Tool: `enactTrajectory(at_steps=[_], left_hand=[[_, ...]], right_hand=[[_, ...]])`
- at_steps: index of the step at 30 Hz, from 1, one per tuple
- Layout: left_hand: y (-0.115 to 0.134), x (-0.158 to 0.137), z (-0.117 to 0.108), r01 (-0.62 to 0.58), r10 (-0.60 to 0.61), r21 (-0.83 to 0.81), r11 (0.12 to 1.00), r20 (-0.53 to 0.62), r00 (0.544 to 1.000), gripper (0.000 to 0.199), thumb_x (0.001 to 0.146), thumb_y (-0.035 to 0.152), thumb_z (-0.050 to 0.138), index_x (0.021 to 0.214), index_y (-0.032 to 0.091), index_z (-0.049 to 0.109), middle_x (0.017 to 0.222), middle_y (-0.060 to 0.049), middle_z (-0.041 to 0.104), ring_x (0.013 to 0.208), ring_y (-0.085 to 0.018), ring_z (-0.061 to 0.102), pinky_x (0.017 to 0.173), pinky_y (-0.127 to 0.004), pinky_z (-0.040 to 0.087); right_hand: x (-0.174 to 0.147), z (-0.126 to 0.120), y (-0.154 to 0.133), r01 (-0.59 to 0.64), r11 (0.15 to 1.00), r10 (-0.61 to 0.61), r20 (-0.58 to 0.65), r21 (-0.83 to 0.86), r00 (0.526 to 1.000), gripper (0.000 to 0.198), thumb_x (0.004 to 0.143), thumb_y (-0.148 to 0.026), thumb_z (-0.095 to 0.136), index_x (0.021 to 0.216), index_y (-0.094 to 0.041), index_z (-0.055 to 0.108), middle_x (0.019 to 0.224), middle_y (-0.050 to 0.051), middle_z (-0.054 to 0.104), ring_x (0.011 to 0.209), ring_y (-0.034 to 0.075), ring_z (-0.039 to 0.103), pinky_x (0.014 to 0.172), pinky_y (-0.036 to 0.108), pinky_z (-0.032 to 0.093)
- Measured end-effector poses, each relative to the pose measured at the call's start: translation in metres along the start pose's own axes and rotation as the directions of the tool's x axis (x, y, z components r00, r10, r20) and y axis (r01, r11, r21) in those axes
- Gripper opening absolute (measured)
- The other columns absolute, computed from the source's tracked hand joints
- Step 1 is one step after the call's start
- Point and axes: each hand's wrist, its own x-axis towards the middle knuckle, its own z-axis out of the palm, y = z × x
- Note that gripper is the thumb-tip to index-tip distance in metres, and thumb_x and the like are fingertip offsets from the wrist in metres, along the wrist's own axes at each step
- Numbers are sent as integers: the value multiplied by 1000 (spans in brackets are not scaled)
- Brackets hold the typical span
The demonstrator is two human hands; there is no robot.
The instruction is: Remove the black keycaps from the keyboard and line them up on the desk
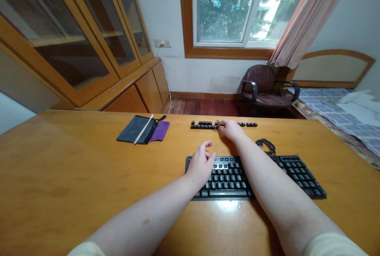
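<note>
A black keyboard (228, 184) lies across the desk in front of me. Small bare key stems show along its upper rows. Over its upper left part is my left hand (202, 165), open, fingers loosely curved and holding nothing. My right hand (232, 130) reaches beyond the keyboard to loose black keycaps (203, 126) set out in lines near the desk's far edge. Its fingers are pinched at the middle of these lines. Something small and thin shows at the fingertips, too small to name. My right forearm hides part of the keyboard.
A coiled black cable (266, 146) lies behind the keyboard. Left on the desk (74, 176) are a dark grey pouch (133, 129), a white stick (144, 129) and a purple cloth (160, 130). Past the far edge stand a chair (263, 85) and a glass-fronted cabinet (115, 74).
</note>
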Motion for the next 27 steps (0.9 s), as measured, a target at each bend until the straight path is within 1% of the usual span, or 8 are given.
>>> enactTrajectory(at_steps=[8,14,19,27], left_hand=[[1,0,0,-7,7,8,1000,2,1000,36,84,28,49,119,20,47,109,-5,62,78,-14,58,85,-34,44],[0,0,1,-1,1,2,1000,-2,1000,35,84,26,50,118,20,48,103,-4,64,75,-14,58,81,-32,46],[1,0,1,0,0,-2,1000,-3,1000,35,83,27,50,118,20,48,108,-4,62,74,-13,57,81,-32,46],[0,0,0,11,-11,12,1000,10,1000,36,84,28,49,119,21,47,109,-5,62,75,-13,58,80,-32,46]], right_hand=[[3,4,2,11,1000,-11,-14,-2,1000,25,77,-31,56,98,-24,68,93,7,70,85,20,62,70,25,42],[2,5,0,21,1000,-21,-12,-5,1000,25,77,-28,56,98,-23,69,94,7,70,87,20,62,72,25,42],[3,5,0,8,1000,-8,-4,-2,1000,25,78,-29,56,99,-23,69,93,7,70,87,20,62,72,25,42],[3,5,0,16,1000,-16,-13,10,1000,24,77,-28,57,98,-23,69,93,6,70,85,19,61,71,25,42]])
